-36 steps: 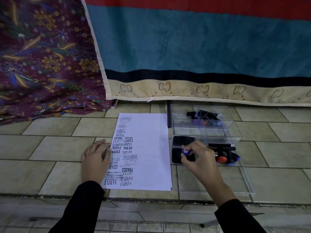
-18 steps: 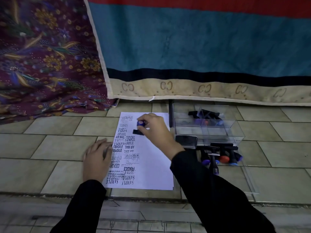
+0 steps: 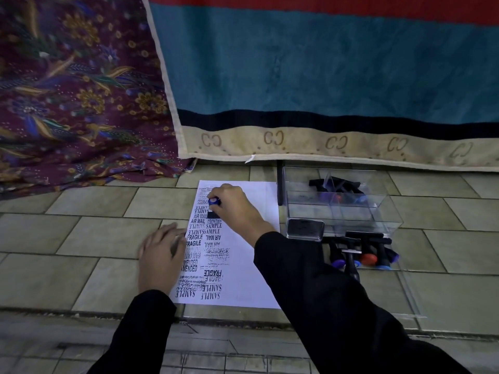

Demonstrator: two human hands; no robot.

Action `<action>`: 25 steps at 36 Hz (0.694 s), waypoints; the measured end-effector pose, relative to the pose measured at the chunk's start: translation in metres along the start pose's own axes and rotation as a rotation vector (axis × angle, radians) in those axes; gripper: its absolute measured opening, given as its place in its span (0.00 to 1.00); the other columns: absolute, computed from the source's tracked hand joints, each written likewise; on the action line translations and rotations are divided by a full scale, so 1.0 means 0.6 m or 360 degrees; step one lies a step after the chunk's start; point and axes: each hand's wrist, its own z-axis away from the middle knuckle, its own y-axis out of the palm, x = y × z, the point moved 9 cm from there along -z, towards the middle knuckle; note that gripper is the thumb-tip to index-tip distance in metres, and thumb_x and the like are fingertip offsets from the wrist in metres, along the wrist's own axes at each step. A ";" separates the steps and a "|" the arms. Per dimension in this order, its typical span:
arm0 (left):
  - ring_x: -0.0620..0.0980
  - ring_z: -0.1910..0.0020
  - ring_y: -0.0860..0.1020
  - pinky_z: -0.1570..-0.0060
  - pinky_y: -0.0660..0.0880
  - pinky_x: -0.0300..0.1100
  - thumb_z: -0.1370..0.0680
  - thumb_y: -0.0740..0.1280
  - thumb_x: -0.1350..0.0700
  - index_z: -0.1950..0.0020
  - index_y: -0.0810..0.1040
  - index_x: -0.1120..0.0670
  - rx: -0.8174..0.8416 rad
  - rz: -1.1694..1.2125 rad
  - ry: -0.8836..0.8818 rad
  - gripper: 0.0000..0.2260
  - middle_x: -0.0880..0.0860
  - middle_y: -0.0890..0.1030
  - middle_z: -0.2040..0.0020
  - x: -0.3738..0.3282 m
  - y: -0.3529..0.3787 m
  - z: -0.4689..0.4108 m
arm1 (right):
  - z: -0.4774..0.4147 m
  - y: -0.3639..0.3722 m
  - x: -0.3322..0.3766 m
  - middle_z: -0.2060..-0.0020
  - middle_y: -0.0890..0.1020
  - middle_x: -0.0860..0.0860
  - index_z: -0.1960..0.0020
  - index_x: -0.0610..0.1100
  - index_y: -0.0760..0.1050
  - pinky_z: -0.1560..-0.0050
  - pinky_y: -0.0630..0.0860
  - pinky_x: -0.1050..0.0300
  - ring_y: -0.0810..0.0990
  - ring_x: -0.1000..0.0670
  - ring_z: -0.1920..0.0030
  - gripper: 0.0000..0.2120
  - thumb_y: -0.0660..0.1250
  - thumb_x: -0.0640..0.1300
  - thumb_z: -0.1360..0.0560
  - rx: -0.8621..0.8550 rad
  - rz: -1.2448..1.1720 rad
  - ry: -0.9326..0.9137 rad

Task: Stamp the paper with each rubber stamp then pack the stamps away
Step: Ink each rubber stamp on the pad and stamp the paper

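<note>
Now gripping the blue-capped rubber stamp (image 3: 214, 202) in the right hand (image 3: 235, 209), holding it down on the paper (image 3: 240, 282); pressing the paper's left edge flat with the straight-fingered left hand (image 3: 162, 255).

The paper (image 3: 243, 282) carries black stamped words, several of them inverted: SAMPLE, AIR MAIL, FRAGILE, FAX OUT, AMENDED. It also has blocks of small print too fine to read. The beige border (image 3: 305, 147) of the hanging cloth repeats a "CC" motif.
</note>
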 end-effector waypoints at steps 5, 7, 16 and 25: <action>0.52 0.35 0.71 0.33 0.61 0.55 0.21 0.66 0.54 0.43 0.80 0.48 -0.0015 -0.0005 0.0019 0.08 0.48 0.77 0.35 0.001 0.000 0.000 | 0.000 0.007 0.004 0.50 0.77 0.42 0.44 0.38 0.78 0.50 0.76 0.50 0.77 0.41 0.51 0.10 0.65 0.36 0.25 0.0032 0.0031 0.0015; 0.52 0.35 0.71 0.33 0.61 0.54 0.22 0.66 0.55 0.44 0.80 0.48 -0.0016 -0.0011 0.0026 0.08 0.48 0.77 0.35 0.001 0.000 0.000 | -0.001 0.006 0.005 0.50 0.77 0.41 0.45 0.38 0.78 0.49 0.76 0.50 0.77 0.41 0.51 0.10 0.65 0.36 0.25 0.0040 0.0041 0.0032; 0.53 0.36 0.71 0.33 0.62 0.55 0.22 0.66 0.56 0.44 0.80 0.48 -0.0007 -0.0022 0.0014 0.08 0.48 0.77 0.35 -0.003 -0.002 0.002 | 0.018 0.011 0.016 0.56 0.76 0.40 0.58 0.34 0.75 0.58 0.77 0.47 0.77 0.39 0.58 0.03 0.64 0.33 0.27 0.0034 0.0171 -0.0013; 0.54 0.35 0.71 0.33 0.60 0.53 0.21 0.65 0.55 0.43 0.81 0.49 0.0012 -0.0038 0.0005 0.09 0.49 0.76 0.34 -0.008 -0.005 0.004 | 0.021 0.012 0.020 0.55 0.75 0.40 0.57 0.35 0.74 0.57 0.77 0.45 0.77 0.39 0.58 0.01 0.64 0.32 0.27 0.0005 0.0138 -0.0017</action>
